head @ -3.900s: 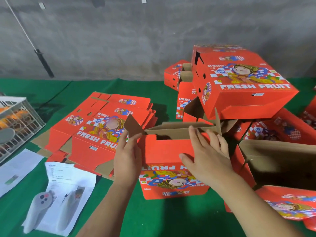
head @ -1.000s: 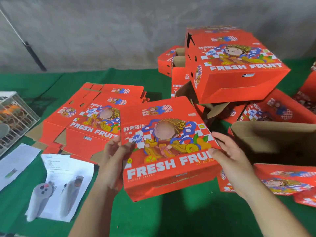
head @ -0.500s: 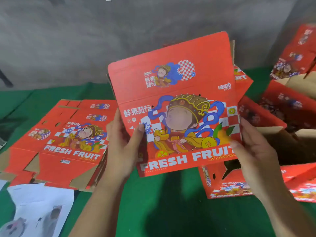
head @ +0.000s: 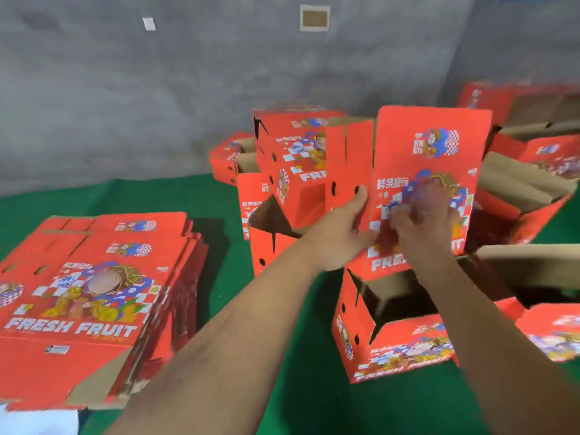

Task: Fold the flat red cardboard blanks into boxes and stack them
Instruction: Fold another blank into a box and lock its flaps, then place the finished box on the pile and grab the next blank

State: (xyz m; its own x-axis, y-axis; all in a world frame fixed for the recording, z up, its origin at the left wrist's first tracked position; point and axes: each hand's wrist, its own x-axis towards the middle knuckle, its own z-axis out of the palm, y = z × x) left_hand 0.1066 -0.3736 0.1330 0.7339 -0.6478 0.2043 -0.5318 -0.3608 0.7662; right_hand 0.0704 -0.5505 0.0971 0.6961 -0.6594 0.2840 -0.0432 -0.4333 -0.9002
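The folded box (head: 430, 158) stood on end, long axis upright, above an open box (head: 389, 343) on the green table (head: 219, 196). The left hand (head: 340, 233) gripped its side; the right hand (head: 423, 211), blurred, pressed its printed face. Half a second earlier it lay tilted, lengthwise. A grey wall (head: 157, 89) rose behind.

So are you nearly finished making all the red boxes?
Not nearly. Several folded red cardboard boxes already sit piled by the grey wall. Both hands, left hand and right hand, are on one more folded box, raised over the pile. A thick stack of flat red blanks on the green cloth is left to fold.
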